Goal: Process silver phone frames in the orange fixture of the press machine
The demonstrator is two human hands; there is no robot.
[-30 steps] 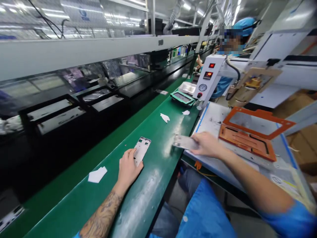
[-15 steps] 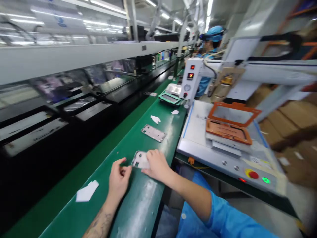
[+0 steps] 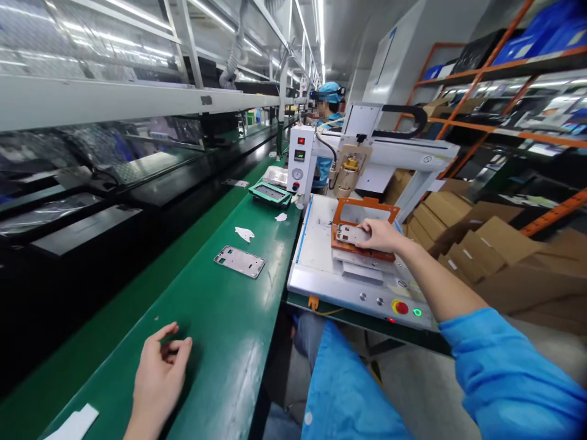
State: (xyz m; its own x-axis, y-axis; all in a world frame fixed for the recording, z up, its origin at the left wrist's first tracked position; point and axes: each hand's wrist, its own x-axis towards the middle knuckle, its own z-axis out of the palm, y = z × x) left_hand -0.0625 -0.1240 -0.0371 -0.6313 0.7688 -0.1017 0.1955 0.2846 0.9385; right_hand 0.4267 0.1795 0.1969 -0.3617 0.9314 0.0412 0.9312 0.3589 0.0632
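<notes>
My right hand [image 3: 380, 236] grips one end of a phone frame [image 3: 351, 234] and has it over the orange fixture [image 3: 339, 244] on the machine bed. Whether the frame rests in the fixture I cannot tell. Behind it, the fixture's orange lid [image 3: 342, 208] stands raised. My left hand [image 3: 160, 370] hovers over the green bench with thumb and fingers apart and nothing between them. A second phone frame [image 3: 239, 261] lies flat on the bench, ahead of my left hand.
The machine [image 3: 300, 162] has a gold-tipped head [image 3: 350, 168] above its bed and a red button [image 3: 400, 307] in front. Paper scraps [image 3: 244, 234] and a green-rimmed tray [image 3: 270, 193] lie along the bench [image 3: 202, 305]. A co-worker [image 3: 328, 101] is farther back; cartons [image 3: 495, 244] stand right.
My right hand has carried the phone frame from the bench to the orange fixture on the right. My left hand has let go of it. The view has turned right.
</notes>
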